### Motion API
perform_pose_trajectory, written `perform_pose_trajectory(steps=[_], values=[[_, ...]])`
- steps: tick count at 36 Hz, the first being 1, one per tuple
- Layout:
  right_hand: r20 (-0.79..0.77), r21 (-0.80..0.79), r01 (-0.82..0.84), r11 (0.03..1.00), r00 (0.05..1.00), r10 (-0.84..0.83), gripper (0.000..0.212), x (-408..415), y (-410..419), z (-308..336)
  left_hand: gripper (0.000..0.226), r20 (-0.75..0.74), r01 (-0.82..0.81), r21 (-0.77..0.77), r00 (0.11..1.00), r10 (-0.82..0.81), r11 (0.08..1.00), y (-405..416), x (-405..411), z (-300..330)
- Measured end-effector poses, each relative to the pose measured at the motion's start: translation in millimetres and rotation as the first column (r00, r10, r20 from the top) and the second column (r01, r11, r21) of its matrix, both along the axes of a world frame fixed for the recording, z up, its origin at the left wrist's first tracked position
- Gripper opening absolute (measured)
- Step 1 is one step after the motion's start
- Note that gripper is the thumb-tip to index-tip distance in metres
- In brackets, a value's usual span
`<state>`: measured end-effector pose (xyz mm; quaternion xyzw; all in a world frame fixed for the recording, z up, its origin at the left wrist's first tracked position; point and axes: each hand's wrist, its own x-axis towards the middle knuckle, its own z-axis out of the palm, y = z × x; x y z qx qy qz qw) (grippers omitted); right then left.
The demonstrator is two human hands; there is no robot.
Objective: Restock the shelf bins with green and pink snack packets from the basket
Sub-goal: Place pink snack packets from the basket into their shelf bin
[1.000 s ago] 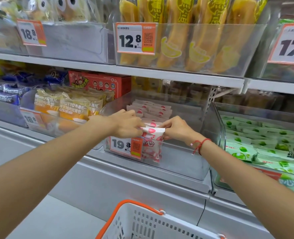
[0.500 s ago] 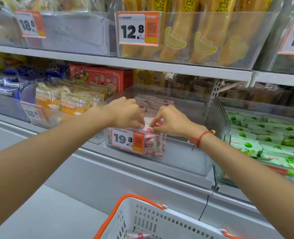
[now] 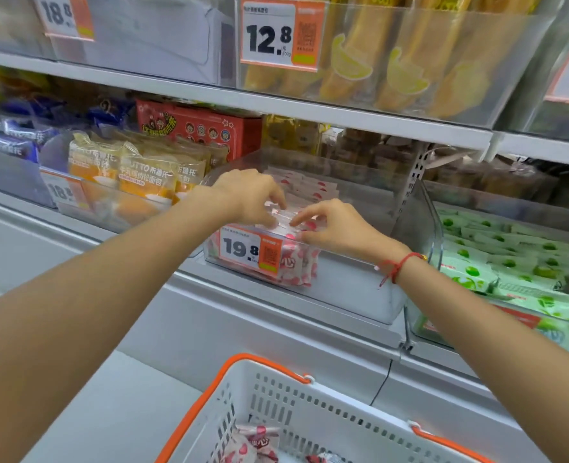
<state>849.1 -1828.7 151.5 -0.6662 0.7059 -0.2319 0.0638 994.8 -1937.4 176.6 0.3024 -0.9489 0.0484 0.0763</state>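
Since a second ago both hands have lowered the pink-and-white plastic snack packet [image 3: 296, 262] into the clear plastic shelf bin [image 3: 353, 289]; it stands upright, long axis vertical. Left hand [image 3: 249, 198] and right hand [image 3: 336, 228] fingers pinch its top edge.

Bin [image 3: 353, 295]: clear glossy plastic. Pink packets [image 3: 298, 265]: shiny crinkled film. Green packets [image 3: 510, 272]: smooth glossy film. Basket [image 3: 309, 409]: white perforated matt plastic, orange rim. Shelf [image 3: 276, 105]: smooth white painted metal. Price tag [image 3: 249, 248]: paper behind plastic. Red box [image 3: 203, 128]: printed cardboard.

Shop: price tags [image 3: 278, 35] on stocked shelves [image 3: 309, 106].
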Motion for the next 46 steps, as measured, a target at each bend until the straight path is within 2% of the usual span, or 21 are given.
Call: perform_pose_trajectory(steps=[3,6,8,11,13,16,18,21,23,25,28,30,32,33,37,39,41,44,46], values=[[0.044,-0.21,0.106,0.972,0.994,-0.099,0.021,3,18,-4,0.033,-0.282,-0.011,0.001,0.959,0.011,1.0,19,16,-8],[0.138,-0.411,0.168,0.896,0.983,-0.12,0.016,12,44,-15,0.025,-0.497,-0.002,0.112,0.866,0.058,0.994,46,31,-22],[0.199,-0.487,0.179,0.855,0.976,-0.091,0.014,22,65,-27,0.017,-0.58,0.004,0.228,0.804,0.133,0.974,65,39,-39],[0.23,-0.48,0.158,0.863,0.972,-0.05,0.011,37,89,-58,0.012,-0.62,0.025,0.369,0.751,0.226,0.929,89,49,-74],[0.28,-0.411,0.161,0.897,0.959,-0.044,0.015,44,99,-87,0.011,-0.594,0.027,0.474,0.748,0.297,0.88,102,55,-104],[0.336,-0.2,0.166,0.966,0.937,-0.091,0.021,46,110,-139,0.012,-0.496,-0.033,0.596,0.771,0.4,0.803,120,63,-154],[0.327,-0.02,0.15,0.988,0.935,-0.136,0.02,46,117,-175,0.013,-0.394,-0.077,0.662,0.81,0.434,0.745,130,67,-184],[0.341,0.213,0.1,0.972,0.925,-0.17,0.017,49,132,-224,0.018,-0.18,-0.171,0.724,0.889,0.422,0.669,144,69,-237],[0.339,0.399,0.012,0.917,0.927,-0.159,0.017,54,145,-252,0.024,-0.017,-0.222,0.742,0.937,0.349,0.632,155,71,-275],[0.313,0.601,-0.114,0.791,0.944,-0.101,0.022,60,157,-277,0.031,0.183,-0.263,0.758,0.964,0.192,0.597,165,74,-310],[0.237,0.797,-0.192,0.573,0.971,-0.005,0.049,70,174,-308,0.045,0.383,-0.319,0.787,0.924,-0.013,0.529,184,82,-355],[0.23,0.832,-0.195,0.519,0.973,-0.003,0.057,77,184,-319,0.052,0.452,-0.35,0.786,0.888,-0.088,0.509,201,89,-376],[0.21,0.846,-0.195,0.496,0.977,0.027,0.063,84,189,-324,0.051,0.459,-0.357,0.796,0.883,-0.101,0.489,216,91,-387],[0.191,0.857,-0.188,0.48,0.981,0.042,0.067,86,189,-326,0.051,0.435,-0.363,0.811,0.899,-0.058,0.459,221,91,-390],[0.169,0.892,-0.154,0.424,0.986,0.002,0.079,90,184,-325,0.039,0.271,-0.322,0.898,0.942,0.199,0.3,230,83,-400],[0.194,0.909,-0.18,0.375,0.981,0.001,0.082,88,182,-326,0.039,0.243,-0.313,0.917,0.929,0.278,0.245,236,78,-402],[0.23,0.915,-0.213,0.342,0.973,-0.01,0.087,85,182,-325,0.041,0.24,-0.349,0.909,0.886,0.396,0.23,241,73,-403],[0.238,0.898,-0.212,0.386,0.971,-0.019,0.089,76,183,-323,0.029,0.266,-0.376,0.904,0.868,0.419,0.205,241,67,-402],[0.25,0.868,-0.191,0.458,0.966,-0.072,0.084,68,184,-318,0.035,0.254,-0.355,0.914,0.877,0.408,0.194,235,65,-396]])
